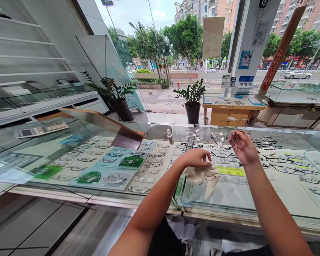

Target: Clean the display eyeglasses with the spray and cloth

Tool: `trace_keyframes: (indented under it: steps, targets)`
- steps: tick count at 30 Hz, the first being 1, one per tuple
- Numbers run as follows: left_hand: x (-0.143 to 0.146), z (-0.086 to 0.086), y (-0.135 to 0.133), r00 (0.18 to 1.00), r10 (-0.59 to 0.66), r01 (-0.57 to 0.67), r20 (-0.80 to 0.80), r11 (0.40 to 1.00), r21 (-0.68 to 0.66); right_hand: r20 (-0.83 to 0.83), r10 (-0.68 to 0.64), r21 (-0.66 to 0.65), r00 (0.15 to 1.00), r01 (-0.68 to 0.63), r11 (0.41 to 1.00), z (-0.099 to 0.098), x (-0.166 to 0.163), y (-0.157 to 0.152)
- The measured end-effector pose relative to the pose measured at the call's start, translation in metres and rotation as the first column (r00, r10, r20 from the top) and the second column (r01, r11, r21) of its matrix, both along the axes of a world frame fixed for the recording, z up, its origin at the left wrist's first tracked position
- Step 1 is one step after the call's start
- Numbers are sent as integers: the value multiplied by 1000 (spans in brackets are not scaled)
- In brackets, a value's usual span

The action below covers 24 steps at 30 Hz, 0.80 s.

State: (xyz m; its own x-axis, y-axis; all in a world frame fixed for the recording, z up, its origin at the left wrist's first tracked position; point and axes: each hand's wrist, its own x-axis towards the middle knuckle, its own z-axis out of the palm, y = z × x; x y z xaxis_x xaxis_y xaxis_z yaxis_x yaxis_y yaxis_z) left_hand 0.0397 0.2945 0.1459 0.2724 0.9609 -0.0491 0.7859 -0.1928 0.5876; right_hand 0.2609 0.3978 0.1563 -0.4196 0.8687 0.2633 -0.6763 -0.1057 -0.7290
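Observation:
My right hand (244, 147) is raised above the glass counter, its thumb and fingers pinched on a pair of thin-framed eyeglasses (239, 125). The glasses are tilted, with one temple hanging down beside the palm. To the left, my left hand (197, 158) is bent over a crumpled beige cloth (202, 176), fingers curled against its upper edge. Part of that grip is hidden. One corner of the cloth points down toward the counter's front edge. Rows of eyeglass frames (277, 169) show beneath the glass around both hands.
A small white spray bottle (170, 137) stands on the glass counter (216, 209) beyond my left hand. A brown-edged board (126, 137) slants at the left. Two potted plants (193, 110) stand behind the counter, before a large window. Another display counter (230, 112) is farther back.

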Motion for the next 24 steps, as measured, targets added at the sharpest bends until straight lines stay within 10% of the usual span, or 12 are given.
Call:
trace_keyframes:
  steps: [5, 7, 12, 14, 19, 24]
  targets:
    - [-6, 0, 3, 998, 37, -44, 44, 983, 179, 7, 11, 20, 1000, -11, 1000, 3, 2, -1]
    - [-10, -2, 7, 976, 177, -214, 124, 881, 423, -2, 12, 14, 1000, -12, 1000, 5, 4, -2]
    - [-34, -13, 21, 547, 612, -772, 571, 105, 626, -29, 44, -15, 999, -44, 999, 5, 8, 0]
    - [-47, -20, 26, 357, 664, -840, 657, -79, 536, -30, 44, -20, 999, -45, 999, 4, 9, 1]
    - [-73, -41, 36, 97, 782, -952, 616, -107, 286, -11, 36, -6, 999, -36, 999, 1, 9, 5]
    - [-88, -59, 41, 24, 844, -994, 536, -39, 107, -11, 64, 5, 998, -64, 998, 0, 9, 7]
